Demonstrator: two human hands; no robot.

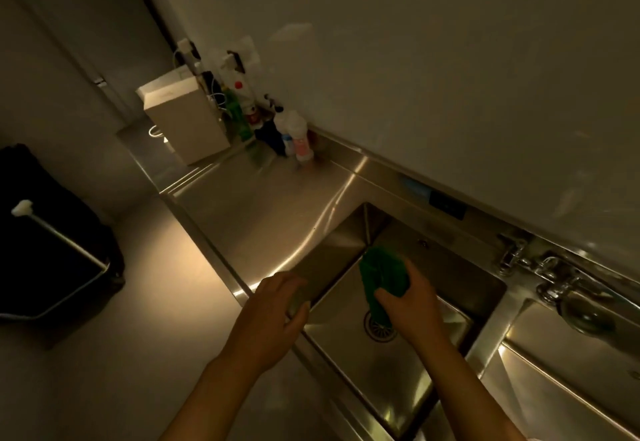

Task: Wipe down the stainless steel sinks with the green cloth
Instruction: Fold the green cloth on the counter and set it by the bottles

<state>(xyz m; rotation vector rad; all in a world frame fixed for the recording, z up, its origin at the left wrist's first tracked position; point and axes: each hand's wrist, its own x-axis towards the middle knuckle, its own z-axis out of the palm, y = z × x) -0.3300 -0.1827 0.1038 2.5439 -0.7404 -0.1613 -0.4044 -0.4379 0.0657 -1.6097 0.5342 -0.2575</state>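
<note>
Dim sink (398, 375); drain (375, 332) half behind green cloth (382, 272)

Two sinks (398, 371) (554, 354); one green cloth (382, 272); two hands (273, 316) (412, 309); one faucet (550, 274).

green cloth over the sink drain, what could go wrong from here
1. The green cloth is bunched in the right hand, so little of it may meet the steel and the wipe could come out patchy.
2. Its loose end hangs over the drain and might snag on the strainer.
3. The light is dim, so missed streaks on the sink walls may go unnoticed.
</note>
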